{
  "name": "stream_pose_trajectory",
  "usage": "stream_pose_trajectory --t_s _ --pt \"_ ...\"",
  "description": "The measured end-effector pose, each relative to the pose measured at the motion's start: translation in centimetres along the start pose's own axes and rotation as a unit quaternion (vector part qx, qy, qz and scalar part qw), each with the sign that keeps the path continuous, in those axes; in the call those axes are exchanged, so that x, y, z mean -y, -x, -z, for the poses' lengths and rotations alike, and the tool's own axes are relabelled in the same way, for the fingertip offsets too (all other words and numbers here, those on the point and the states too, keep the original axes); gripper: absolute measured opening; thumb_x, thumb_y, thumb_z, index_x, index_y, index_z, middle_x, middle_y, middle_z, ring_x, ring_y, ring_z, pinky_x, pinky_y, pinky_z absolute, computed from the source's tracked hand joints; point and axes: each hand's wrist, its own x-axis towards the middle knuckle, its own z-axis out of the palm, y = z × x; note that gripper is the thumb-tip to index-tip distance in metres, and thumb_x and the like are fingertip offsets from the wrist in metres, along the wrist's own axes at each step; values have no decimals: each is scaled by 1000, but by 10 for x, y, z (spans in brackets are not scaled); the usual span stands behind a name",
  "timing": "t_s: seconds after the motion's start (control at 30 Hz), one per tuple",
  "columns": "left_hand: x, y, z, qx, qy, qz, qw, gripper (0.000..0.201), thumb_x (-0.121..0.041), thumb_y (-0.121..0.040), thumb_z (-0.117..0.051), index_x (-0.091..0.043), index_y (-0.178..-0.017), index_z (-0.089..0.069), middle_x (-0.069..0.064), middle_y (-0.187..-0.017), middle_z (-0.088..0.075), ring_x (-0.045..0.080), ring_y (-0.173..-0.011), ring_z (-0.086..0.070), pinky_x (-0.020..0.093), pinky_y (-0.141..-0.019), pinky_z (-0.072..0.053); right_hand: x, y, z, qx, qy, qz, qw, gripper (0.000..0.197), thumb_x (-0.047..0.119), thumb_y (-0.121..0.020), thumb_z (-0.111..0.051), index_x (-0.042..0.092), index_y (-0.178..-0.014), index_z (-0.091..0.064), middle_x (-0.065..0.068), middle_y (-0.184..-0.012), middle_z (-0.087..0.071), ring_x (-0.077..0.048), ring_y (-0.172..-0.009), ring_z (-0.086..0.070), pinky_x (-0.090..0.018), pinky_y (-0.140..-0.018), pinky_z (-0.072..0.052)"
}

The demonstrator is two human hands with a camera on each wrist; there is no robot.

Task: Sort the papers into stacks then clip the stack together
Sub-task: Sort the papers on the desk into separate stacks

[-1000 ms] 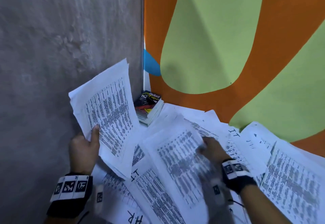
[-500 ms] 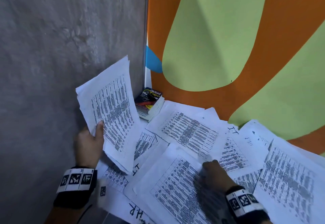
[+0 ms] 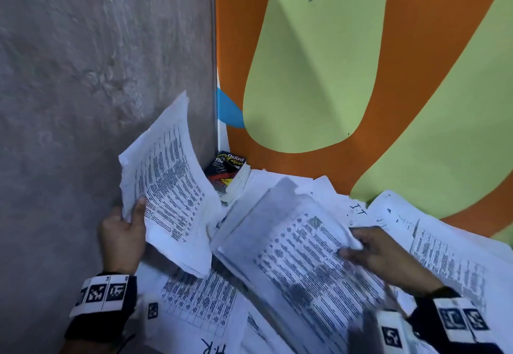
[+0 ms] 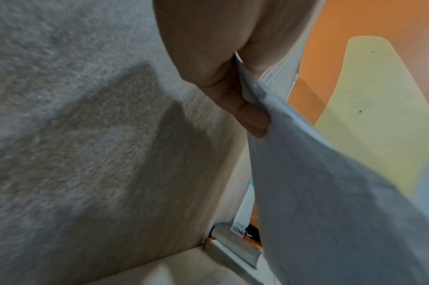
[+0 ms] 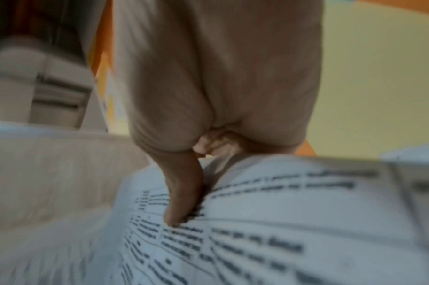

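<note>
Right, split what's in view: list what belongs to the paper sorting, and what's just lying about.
Belongs to the job:
- stack of sheets gripped by the left hand
- printed sheet lifted by the right hand
- loose papers spread on the surface

Lying about:
- Oxford book in the corner

No clip is visible.

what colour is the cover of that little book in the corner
Mostly black, with a red band and yellow lettering; the small book shows best in the head view.

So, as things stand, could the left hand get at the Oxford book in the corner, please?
Probably not right away. The left hand already grips a sheaf of papers, and that sheaf hangs between it and the book. The book itself lies uncovered by the wall, so setting the sheaf down first would likely free the way.
</note>
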Motion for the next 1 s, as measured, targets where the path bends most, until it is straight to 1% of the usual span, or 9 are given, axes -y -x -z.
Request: stream_pose_trajectory --t_s 0.23,0.3,0.37,0.47,0.53,0.6,0.73,0.87,1.0 --pt "-52 14 -39 144 72 -51 986 26 -22 -91 -59 2 -89 -66 9 -81 -64 8 -62 -59 15 -57 -43 7 -26 15 -78 -249 1 965 32 29 -84 -69 7 -107 -67 -24 -99 -68 -41 -76 -59 -33 -73 -46" --pt "-63 24 -53 204 113 -52 971 32 -43 -84 -58 -12 -83 -66 -6 -68 -65 -7 -53 -56 15 -57 -46 12 -36 5 -95 -292 -11 952 15 16 -91 -59 4 -99 -63 -10 -80 -70 -18 -65 -67 -18 -61 -49" --pt "-72 36 -64 261 135 -49 955 32 -42 -86 -51 -17 -102 -64 -24 -72 -68 -14 -72 -60 10 -75 -49 14 -43 -7 -108 -278 -33 954 14 21 -92 -57 8 -92 -61 -8 -53 -41 -9 -37 -34 -20 -41 -29" --pt "-91 56 -75 332 149 -67 929 38 -14 -100 -36 17 -103 -57 -19 -48 -61 -15 -53 -56 0 -58 -41 7 -47 -20 -122 -250 -38 960 10 15 -95 -55 16 -96 -65 10 -46 -41 -6 -43 -29 -19 -48 -27" --pt "-97 59 -78 354 173 -73 916 63 -39 -97 -45 24 -89 -55 -13 -43 -58 -9 -45 -54 2 -49 -37 7 -48 -22 -130 -249 -45 959 16 11 -95 -54 23 -89 -62 17 -47 -54 2 -48 -42 -18 -55 -33" --pt "-91 58 -84 350 183 -82 915 84 -83 -67 -50 -3 -84 -64 -10 -60 -66 -3 -59 -60 10 -57 -43 11 -47 -21 -132 -252 -38 958 25 10 -96 -52 28 -78 -52 19 -44 -53 5 -43 -41 -16 -53 -32" --pt "-91 65 -93 333 189 -86 920 77 -98 -49 -39 -22 -61 -42 -10 -53 -41 3 -50 -37 18 -53 -33 19 -47 -23 -197 -250 -21 948 18 9 -94 -56 21 -81 -55 17 -59 -61 7 -55 -55 -10 -52 -41" --pt "-110 76 -94 315 194 -164 914 33 -82 -66 -52 -52 -75 -62 -32 -65 -63 -15 -61 -57 4 -57 -41 27 -48 -27 -350 -211 31 912 9 10 -91 -60 8 -85 -53 -1 -78 -60 -10 -70 -51 -9 -55 -40" --pt "-114 74 -113 268 145 -195 932 41 -21 -76 -77 -27 -50 -46 -19 -43 -56 -7 -40 -50 7 -44 -35 34 -48 -27 -388 -220 81 891 16 7 -88 -62 -1 -94 -49 -6 -81 -57 2 -67 -50 -7 -64 -41"
